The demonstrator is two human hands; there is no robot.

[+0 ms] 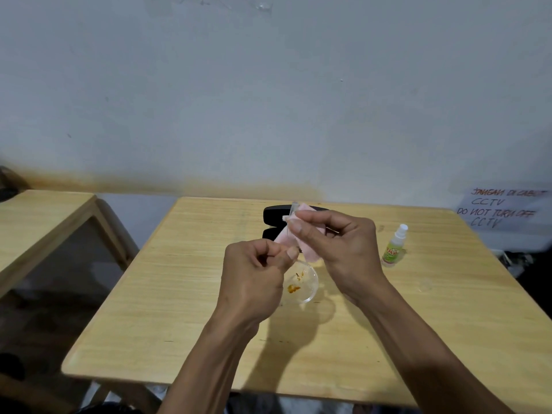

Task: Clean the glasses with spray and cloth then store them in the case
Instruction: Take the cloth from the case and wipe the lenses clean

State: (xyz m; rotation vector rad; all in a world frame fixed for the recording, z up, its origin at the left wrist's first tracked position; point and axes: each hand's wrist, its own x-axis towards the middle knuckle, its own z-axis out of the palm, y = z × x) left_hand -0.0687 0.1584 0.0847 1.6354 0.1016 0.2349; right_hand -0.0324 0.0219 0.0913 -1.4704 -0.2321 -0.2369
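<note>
Clear-framed glasses (301, 282) hang above the middle of the wooden table (209, 294); one round lens carries orange smears. My left hand (254, 276) pinches the frame at its upper edge. My right hand (334, 243) presses a pale pink cloth (286, 237) around the other lens, which the cloth and fingers hide. Behind my hands, a black glasses case (274, 213) lies open near the table's far edge. A small spray bottle (394, 248) with a green label and white cap stands to the right of my right hand.
A second wooden table (38, 222) stands to the left across a gap. A handwritten paper sign (504, 210) hangs on the wall at right. The grey wall rises right behind the table.
</note>
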